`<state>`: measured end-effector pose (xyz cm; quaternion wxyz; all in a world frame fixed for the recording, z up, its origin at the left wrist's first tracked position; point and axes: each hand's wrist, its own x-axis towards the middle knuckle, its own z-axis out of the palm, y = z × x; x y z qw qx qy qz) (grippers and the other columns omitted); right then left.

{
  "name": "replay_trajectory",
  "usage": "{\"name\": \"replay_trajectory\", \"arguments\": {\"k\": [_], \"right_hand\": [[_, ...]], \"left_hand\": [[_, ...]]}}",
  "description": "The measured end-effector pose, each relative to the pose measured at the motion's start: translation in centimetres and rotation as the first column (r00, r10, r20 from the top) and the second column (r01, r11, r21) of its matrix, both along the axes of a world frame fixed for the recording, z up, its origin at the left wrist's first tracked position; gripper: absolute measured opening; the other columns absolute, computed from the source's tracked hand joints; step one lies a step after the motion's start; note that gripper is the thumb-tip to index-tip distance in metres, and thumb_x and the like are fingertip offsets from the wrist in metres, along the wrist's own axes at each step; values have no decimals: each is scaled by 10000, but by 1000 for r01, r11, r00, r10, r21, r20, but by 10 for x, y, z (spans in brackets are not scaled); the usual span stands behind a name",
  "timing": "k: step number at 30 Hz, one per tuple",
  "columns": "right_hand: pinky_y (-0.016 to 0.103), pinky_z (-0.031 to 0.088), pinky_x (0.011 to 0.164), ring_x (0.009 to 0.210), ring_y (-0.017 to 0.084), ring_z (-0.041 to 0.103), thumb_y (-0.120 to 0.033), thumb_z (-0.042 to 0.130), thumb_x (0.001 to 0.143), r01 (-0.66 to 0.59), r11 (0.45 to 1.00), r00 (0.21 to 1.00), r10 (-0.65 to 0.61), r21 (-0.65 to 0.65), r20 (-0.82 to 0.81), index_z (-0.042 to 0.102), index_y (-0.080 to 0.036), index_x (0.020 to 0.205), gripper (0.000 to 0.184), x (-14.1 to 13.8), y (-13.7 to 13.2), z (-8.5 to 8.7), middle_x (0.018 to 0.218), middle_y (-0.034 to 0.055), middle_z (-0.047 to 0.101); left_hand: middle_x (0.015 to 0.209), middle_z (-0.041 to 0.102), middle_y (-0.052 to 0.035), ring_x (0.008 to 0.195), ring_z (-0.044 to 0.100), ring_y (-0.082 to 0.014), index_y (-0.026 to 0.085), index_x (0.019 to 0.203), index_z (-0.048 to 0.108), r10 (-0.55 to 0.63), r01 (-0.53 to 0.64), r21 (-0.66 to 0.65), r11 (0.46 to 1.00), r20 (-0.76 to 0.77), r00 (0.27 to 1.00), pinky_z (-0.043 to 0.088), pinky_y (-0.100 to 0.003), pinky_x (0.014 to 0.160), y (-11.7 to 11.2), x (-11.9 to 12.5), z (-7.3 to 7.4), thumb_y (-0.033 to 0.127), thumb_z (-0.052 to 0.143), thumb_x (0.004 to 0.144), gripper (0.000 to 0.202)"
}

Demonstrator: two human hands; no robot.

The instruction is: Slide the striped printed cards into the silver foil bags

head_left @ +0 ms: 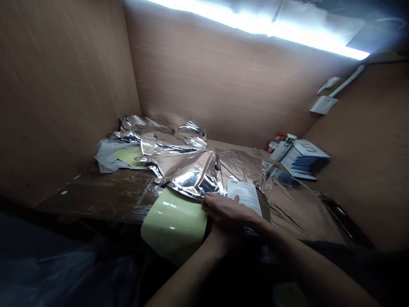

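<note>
My right hand reaches in from the right, its fingers closed at the top corner of a glossy yellow sheet, beside the lower edge of a silvery foil piece. The sheet hangs over the table's front edge. My left hand lies beneath the right one, with the forearm crossing under it. Its fingers are mostly hidden. One fingertip shows above the right hand, over a white printed card; I cannot tell which hand it belongs to.
Crumpled foil lies at the back left, beside a clear plastic bag. More foil spreads right. A red-capped bottle, a flask and a stack of booklets stand at the back right. Wooden panels enclose the table.
</note>
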<state>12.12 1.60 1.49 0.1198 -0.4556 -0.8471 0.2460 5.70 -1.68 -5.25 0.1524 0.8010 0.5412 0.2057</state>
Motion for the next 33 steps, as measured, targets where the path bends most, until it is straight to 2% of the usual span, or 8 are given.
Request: {"name": "replay_trajectory", "arguments": {"k": [3,6,9,12,16,22,30,33], "right_hand": [[334,492,877,957,214,605,-390,544,1019,-192,974,948,152,-123,-278,643,-213,1021,203,26,12,32,1024,55,670],[278,495,754,799,160,592,-472,597,998,-218,923,841,14,-316,-540,593,-177,937,301,71,14,44,858,21,616],[209,398,505,530,97,453,-497,686,927,-101,798,894,-189,-594,-406,556,-186,880,339,116,8,40,646,-63,485],[183,317,412,429,79,379,-436,674,912,23,691,948,-246,-723,-204,562,-196,908,264,138,5,34,570,-95,447],[172,287,419,439,69,390,-306,610,918,162,750,977,-215,-641,-4,612,-178,904,129,135,9,33,573,-94,435],[195,345,525,572,85,456,-204,598,878,179,876,983,-139,-448,121,689,-138,857,115,122,17,24,663,-48,555],[223,356,574,679,149,588,-273,708,848,328,918,943,-303,-223,138,710,-138,843,135,113,8,0,734,18,686],[241,379,655,786,173,624,-309,612,961,414,908,908,-407,-64,98,698,-153,940,179,119,-2,0,877,61,729]], "left_hand": [[1419,653,-129,1355,544,-304,182,1444,590,-30,31,27,999,-17,999,385,-431,1175,5,-2,9,317,464,1011,470],[1439,644,-125,1313,555,-327,216,1353,649,-84,85,66,994,-18,996,424,-497,1104,11,-6,18,223,475,983,409],[1584,527,-69,1317,525,-347,251,1303,650,-97,99,85,991,-25,995,467,-526,1017,18,-9,19,163,435,976,401],[1619,491,-8,1304,519,-332,269,1210,668,-99,106,92,990,-75,992,480,-513,990,23,-10,17,175,429,988,339],[1621,487,11,1293,521,-315,284,1190,668,-90,103,108,989,-115,989,473,-504,993,22,-9,18,212,392,1024,330],[1622,486,3,1296,525,-318,285,1227,663,-77,95,126,987,-141,987,474,-492,977,18,-9,22,244,386,1033,340],[1615,497,12,1264,546,-308,281,1243,664,-82,99,106,989,-148,986,473,-487,968,22,-9,22,269,374,1049,349],[1609,505,2,1271,547,-308,271,1255,661,-79,89,67,994,-143,987,481,-495,976,22,-11,30,282,341,1062,374]]}}
